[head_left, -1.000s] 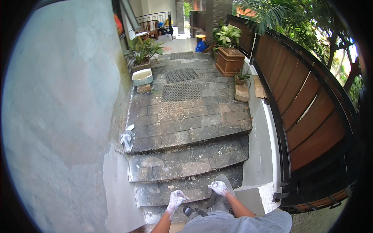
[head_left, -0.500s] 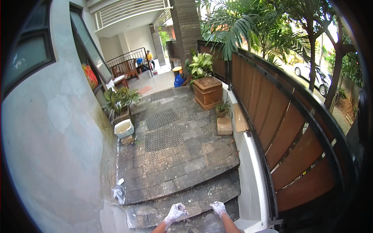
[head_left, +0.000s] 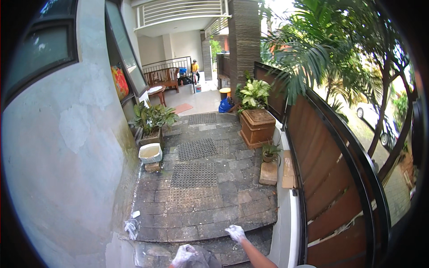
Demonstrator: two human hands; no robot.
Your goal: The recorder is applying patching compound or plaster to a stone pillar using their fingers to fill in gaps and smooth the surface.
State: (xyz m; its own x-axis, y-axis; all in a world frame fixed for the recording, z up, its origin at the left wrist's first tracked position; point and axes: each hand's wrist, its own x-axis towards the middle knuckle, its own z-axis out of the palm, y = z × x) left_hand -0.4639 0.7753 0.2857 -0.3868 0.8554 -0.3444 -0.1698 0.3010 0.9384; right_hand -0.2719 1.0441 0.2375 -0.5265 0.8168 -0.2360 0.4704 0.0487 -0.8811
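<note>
My left hand (head_left: 184, 254) is low in the head view, coated or gloved in white, its fingers loosely bent and nothing visible in them. It is beside a grey clothed leg (head_left: 206, 259). Farther forward and to the right, my right hand (head_left: 235, 232), equally white, hangs above the edge of a stone step (head_left: 192, 233). Its fingers are loosely bent and slightly apart, with no object seen in them. Neither hand appears to touch anything.
Grey rubber mats (head_left: 195, 175) lie on the paved path. At left are a blotchy wall (head_left: 76, 169), a white basin (head_left: 150, 153) and a crumpled plastic bag (head_left: 131, 228). A brown planter box (head_left: 258, 127) and wooden fence (head_left: 333, 178) line the right. A person (head_left: 195, 69) is far ahead.
The view has shifted, moving the path and planters rightward in the picture. My left hand has moved lower and left, and my right hand farther left and slightly up. The grey leg now shows beside my left hand.
</note>
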